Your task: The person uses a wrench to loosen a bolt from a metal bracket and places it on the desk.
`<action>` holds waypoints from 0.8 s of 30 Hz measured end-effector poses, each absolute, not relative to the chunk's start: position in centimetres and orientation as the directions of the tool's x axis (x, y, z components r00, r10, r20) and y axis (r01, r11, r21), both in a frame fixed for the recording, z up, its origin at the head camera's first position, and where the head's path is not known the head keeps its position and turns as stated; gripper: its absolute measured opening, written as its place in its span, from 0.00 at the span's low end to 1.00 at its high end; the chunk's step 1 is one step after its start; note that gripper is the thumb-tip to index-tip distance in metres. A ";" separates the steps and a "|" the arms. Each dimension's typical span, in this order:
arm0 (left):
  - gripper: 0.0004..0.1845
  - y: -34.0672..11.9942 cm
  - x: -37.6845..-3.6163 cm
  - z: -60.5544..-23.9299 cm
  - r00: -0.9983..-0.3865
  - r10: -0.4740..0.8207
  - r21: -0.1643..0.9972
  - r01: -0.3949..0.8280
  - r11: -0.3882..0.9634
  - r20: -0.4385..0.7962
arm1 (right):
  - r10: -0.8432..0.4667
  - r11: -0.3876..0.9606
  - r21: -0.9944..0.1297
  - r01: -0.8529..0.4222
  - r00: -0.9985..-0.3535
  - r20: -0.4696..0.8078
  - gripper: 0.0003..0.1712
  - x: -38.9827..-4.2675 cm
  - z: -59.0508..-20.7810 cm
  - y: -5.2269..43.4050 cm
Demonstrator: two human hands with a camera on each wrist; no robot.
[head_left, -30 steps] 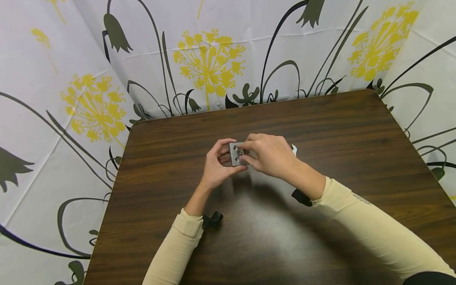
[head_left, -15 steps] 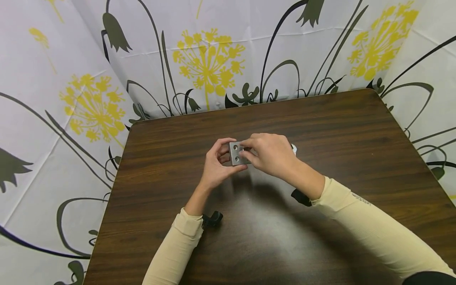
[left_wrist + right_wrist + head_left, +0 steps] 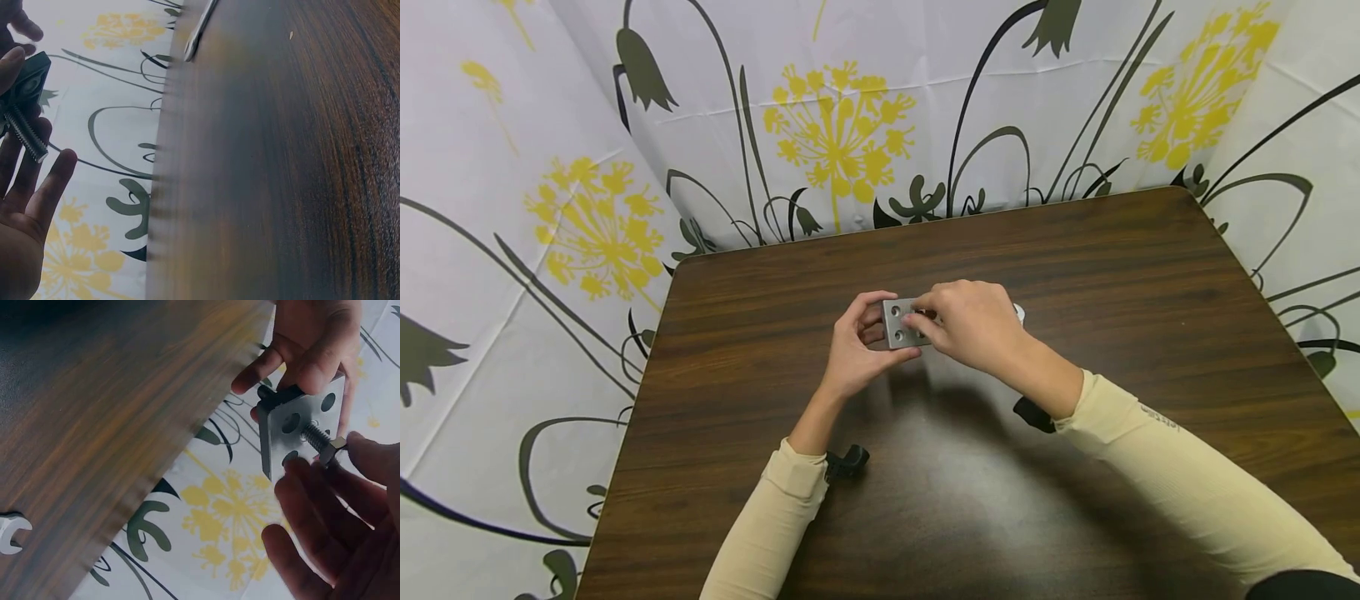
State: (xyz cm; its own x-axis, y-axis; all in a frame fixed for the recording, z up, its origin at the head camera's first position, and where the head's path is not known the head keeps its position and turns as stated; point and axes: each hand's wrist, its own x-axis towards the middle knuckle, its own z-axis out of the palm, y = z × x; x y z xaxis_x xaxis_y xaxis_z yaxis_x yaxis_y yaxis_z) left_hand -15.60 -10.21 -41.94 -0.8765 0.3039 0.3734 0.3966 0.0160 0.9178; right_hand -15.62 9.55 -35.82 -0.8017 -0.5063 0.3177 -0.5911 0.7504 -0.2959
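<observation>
The left hand [image 3: 317, 344] gripped the holed metal plate [image 3: 308, 412] — and out from its face stood the bolt [image 3: 320, 439], threads showing, the right hand [image 3: 362, 540] pinching its hex head! On the wooden tabletop [image 3: 125, 412] lay a wrench [image 3: 7, 532].

Metal plate [image 3: 896, 323]: partly hidden by right hand [image 3: 973, 323], head view. Wrench [image 3: 10, 534]: cut off at left edge, right wrist view.

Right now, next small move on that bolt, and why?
Probably a slight turn of the bolt by its head, direction unclear: the right grip is at that head, bare thread shows between head and plate, the left grip holds the plate.
</observation>
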 end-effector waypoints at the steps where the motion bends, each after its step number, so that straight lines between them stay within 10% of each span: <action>1: 0.37 -10.2 -15.6 -41.9 -0.878 0.303 0.919 0.394 0.017 0.371 | -0.515 0.745 -0.296 -0.598 -0.797 0.314 0.15 -15.6 -35.8 9.6; 24: 0.37 -10.3 -15.7 -42.0 -0.873 0.304 0.915 0.403 0.008 0.382 | -0.507 0.751 -0.296 -0.590 -0.803 0.314 0.17 -15.7 -35.8 9.5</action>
